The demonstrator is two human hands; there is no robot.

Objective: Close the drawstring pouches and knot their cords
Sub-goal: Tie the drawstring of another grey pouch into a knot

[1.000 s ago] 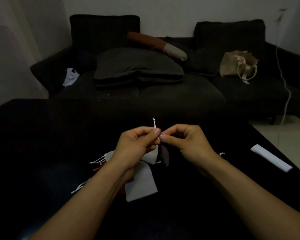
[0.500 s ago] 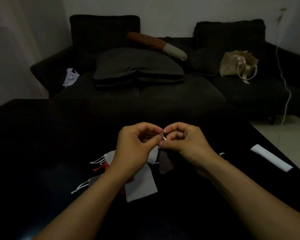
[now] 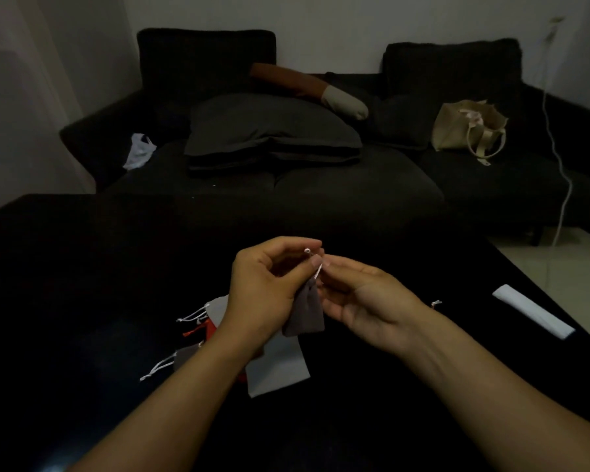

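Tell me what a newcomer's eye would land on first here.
The two hands meeting mid-frame: the left hand pinches a white cord from which a small dark grey pouch hangs, the right hand beside it. Next, the pale and red pouches heaped on the black table below.

Held pouch: a small dark grey-brown drawstring pouch (image 3: 305,313) hangs upright above the black table, its neck gathered at the top, its body dangling free.
Its cord: a thin white cord (image 3: 317,269) rises from the neck, its tip showing as a small loop at the top.
Pouches on the table: a light grey pouch (image 3: 276,369) lies flat; an orange-red pouch (image 3: 206,330) and a grey pouch (image 3: 184,357) lie to its left, partly hidden, white cords trailing left.
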